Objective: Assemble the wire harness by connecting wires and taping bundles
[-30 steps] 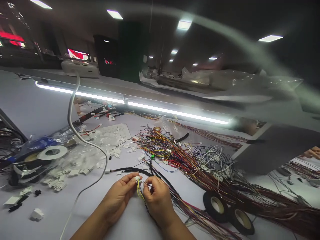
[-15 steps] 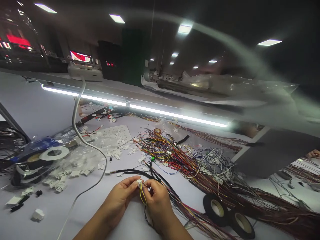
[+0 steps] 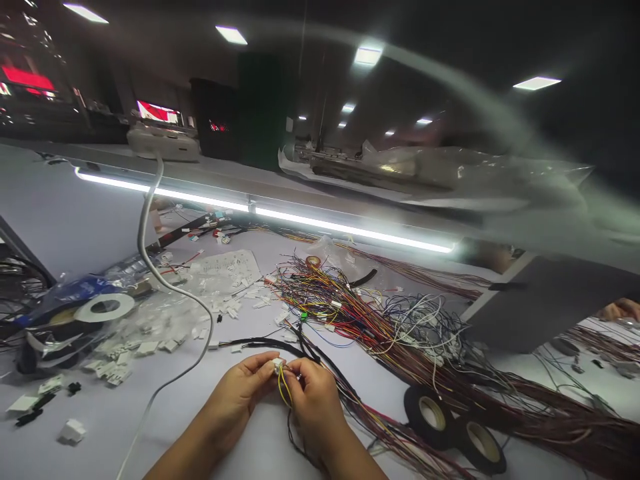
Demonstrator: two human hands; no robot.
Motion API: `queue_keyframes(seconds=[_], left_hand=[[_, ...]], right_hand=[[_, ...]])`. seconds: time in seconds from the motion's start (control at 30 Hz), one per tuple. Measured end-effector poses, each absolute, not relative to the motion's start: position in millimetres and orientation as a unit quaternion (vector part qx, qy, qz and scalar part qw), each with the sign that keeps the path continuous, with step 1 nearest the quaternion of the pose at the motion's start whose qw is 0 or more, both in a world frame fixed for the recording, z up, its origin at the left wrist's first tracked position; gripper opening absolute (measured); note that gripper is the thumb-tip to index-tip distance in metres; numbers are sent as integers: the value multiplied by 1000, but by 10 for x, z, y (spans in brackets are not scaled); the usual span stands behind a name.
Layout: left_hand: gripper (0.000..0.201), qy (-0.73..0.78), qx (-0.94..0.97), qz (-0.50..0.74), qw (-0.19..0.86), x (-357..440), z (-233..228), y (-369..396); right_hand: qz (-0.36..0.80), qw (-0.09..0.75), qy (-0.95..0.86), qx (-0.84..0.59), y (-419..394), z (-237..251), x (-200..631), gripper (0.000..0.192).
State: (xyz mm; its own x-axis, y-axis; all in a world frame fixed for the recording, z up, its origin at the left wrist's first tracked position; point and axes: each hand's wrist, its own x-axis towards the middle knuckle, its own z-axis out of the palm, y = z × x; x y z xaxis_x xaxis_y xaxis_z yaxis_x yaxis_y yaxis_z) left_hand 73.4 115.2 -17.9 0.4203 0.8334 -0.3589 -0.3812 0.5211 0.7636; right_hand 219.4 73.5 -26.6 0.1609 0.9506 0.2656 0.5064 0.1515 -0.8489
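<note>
My left hand point(image 3: 240, 393) pinches a small white plastic connector point(image 3: 277, 365) just above the white table point(image 3: 115, 427), near its front edge. My right hand point(image 3: 311, 397) meets it from the right, fingertips closed on thin yellow wires point(image 3: 283, 392) that run into the connector. Both hands touch at the fingertips. A black wrapped wire harness point(image 3: 280, 345) runs behind them and under my right hand.
A big tangle of coloured wires point(image 3: 380, 320) spreads to the right. Two black tape rolls point(image 3: 450, 423) lie at the right front. White connectors point(image 3: 150, 333), a white tape roll point(image 3: 104, 307) and a grey cable point(image 3: 165, 287) lie left. Another person's hand point(image 3: 617, 309) shows far right.
My hands have stayed together on the connector and wires, with the fingertips closing in slightly. The view has shifted a little.
</note>
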Motion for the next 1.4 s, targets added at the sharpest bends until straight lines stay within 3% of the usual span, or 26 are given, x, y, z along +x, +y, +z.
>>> queue_keyframes(seconds=[0.2,0.53,0.73,0.87,1.4], left_hand=[[21,360,293,431,774,706,-249,1182],[26,410,413,395,711,788,-199,1126],[28,392,386,399,734,781,-130,1096],[26,382,369,390,752,718,-201,1139],[19,351,312,365,804,641,-163,1170]], right_hand=[[335,484,-582,-561,773,-342,2211,25],[141,401,-709,-563,766,-432,2211,36],[227,499,-623,-558,709,-256,2203,14],[259,539,-565,-568,712,-243,2203,13],[207,477,-613,-595,676,-245,2156,14]])
